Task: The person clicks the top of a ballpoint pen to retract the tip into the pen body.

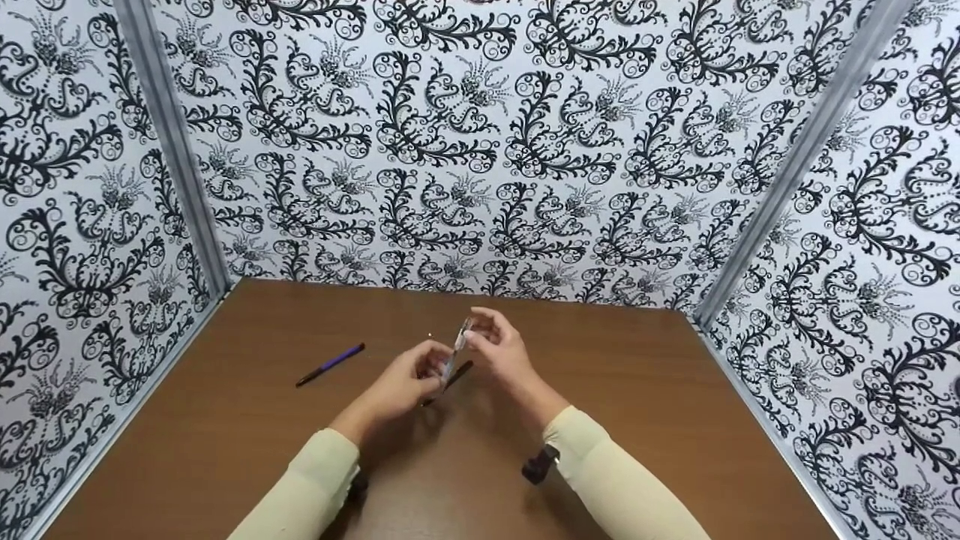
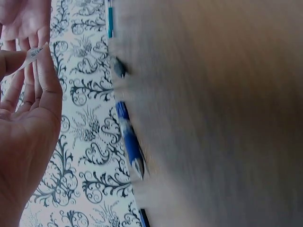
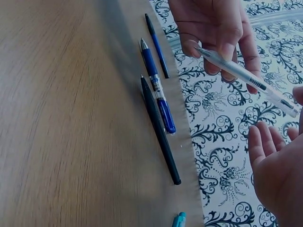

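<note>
A clear-barrelled pen (image 3: pixel 246 78) is pinched by left hand (image 1: pixel 403 380) and right hand (image 1: pixel 511 358). Beneath the grip, a black pen (image 3: pixel 160 135) is seen.

The right wrist view cuts off the teal pen (image 3: pixel 180 220), and print (image 3: pixel 258 84) on the clear pen (image 3: pixel 240 72) is illegible.

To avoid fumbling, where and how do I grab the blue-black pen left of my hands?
Probably pinch the blue-black pen mid-barrel from above, across its length: it's slim, lies flat on the table, and nothing covers it.
</note>
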`<state>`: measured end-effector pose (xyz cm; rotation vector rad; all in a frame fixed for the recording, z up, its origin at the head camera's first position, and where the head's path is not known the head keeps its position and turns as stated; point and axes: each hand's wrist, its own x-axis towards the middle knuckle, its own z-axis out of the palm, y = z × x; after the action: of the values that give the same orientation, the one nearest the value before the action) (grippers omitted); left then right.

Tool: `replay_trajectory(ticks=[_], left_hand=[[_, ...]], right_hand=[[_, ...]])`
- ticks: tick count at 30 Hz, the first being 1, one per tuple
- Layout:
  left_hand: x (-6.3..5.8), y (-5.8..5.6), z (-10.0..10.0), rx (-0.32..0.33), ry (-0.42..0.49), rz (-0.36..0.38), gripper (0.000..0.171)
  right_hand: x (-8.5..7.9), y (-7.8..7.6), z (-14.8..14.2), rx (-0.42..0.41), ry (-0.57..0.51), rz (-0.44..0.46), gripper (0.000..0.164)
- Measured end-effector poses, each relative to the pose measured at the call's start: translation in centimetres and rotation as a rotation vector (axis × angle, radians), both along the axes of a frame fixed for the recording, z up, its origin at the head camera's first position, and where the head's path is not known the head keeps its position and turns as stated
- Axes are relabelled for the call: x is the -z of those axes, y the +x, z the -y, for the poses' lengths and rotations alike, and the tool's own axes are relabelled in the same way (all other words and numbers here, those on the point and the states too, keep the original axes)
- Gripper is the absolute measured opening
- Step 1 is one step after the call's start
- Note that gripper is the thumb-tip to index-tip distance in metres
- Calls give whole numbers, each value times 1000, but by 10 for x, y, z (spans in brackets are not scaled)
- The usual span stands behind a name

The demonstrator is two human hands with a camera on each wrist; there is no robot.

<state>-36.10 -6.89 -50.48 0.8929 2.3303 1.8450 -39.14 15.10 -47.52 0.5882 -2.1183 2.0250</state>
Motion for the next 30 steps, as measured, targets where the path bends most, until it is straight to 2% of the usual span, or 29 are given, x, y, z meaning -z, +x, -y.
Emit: replay_trajectory(ticks=[8,14,17,23,30], left_hand=[[1,4,-16,2,73,26,45],[1,7,-28,1,135,51,44],[1,9,-32,-1,147,64,44],[1,12,-40,-16,164,39,45],[2,12,-46,-26,184,46,48]], right_hand=[[-5,0,-6,-8,-39,-2,49],[-13,3,-7,-62,-116,9,49],[-15,4,-9,-76,-92,-3,50],[-16,5,-12,-76,-11,-57,53],[-17,6,-15,-89,-32,-91,52]])
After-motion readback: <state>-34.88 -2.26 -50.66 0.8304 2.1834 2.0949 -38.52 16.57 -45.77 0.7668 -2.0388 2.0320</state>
